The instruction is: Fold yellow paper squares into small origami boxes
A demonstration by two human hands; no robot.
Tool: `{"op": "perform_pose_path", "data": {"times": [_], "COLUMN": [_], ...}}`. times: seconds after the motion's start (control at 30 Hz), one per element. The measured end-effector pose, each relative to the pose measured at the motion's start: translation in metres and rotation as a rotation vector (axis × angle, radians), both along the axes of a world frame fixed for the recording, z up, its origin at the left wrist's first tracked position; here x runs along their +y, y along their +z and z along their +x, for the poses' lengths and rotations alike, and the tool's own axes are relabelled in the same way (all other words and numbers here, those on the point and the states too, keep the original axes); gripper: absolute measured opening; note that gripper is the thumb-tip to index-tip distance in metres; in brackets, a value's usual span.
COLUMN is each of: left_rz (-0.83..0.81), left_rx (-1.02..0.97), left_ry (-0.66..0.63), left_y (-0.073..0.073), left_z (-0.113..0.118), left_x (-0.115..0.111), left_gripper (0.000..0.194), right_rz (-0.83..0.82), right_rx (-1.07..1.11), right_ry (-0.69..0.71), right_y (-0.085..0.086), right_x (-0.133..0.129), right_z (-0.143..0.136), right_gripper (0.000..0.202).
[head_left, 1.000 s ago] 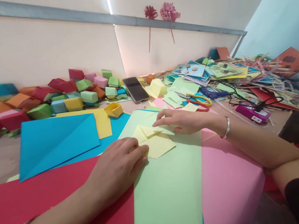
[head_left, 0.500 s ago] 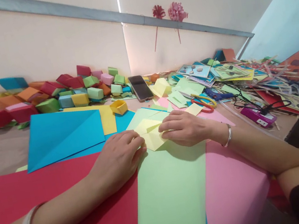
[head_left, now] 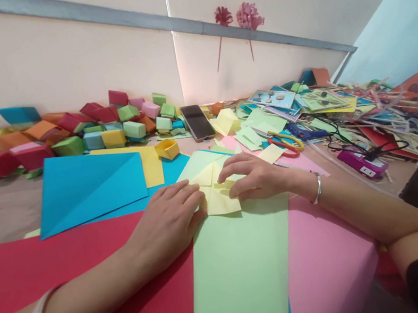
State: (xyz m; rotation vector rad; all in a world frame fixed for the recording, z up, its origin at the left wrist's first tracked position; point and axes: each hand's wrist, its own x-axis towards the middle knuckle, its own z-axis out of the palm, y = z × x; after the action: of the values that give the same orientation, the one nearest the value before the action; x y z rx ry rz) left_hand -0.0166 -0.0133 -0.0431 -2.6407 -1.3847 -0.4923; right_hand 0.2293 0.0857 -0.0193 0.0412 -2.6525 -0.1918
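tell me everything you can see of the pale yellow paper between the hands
The pale yellow paper looks thin and matte, with visible creases and several folded flaps, some slightly raised. It lies on the long light green sheet. The left hand rests at its left edge, hiding part of it; the right hand is over its right side, fingertips seemingly touching it.

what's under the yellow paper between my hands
The light green sheet shows around the yellow paper, which lies on top of it. Anything directly beneath is covered by the paper itself, and your left hand hides its left edge.
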Motion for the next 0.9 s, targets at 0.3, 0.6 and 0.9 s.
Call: {"op": "perform_pose_path", "data": {"times": [0.3, 0.6, 0.9], "left_rz": [0.098, 0.123, 0.107], "left_rx": [0.044, 0.042, -0.069], "left_ry": [-0.048, -0.141, -0.089], "left_y": [-0.003, -0.002, 0.003], "left_z": [-0.001, 0.007, 0.008], "left_x": [-0.004, -0.020, -0.022], "left_gripper": [0.031, 0.032, 0.035], "right_rz": [0.030, -0.441, -0.564], "right_rx": [-0.110, 0.085, -0.005], "right_ry": [-0.002, -0.313, -0.503], "right_y": [-0.002, -0.020, -0.023], "right_x": [-0.008, -0.012, -0.021], "right_z": [-0.004, -0.014, -0.021], "right_gripper": [0.019, 0.027, 0.028]}}
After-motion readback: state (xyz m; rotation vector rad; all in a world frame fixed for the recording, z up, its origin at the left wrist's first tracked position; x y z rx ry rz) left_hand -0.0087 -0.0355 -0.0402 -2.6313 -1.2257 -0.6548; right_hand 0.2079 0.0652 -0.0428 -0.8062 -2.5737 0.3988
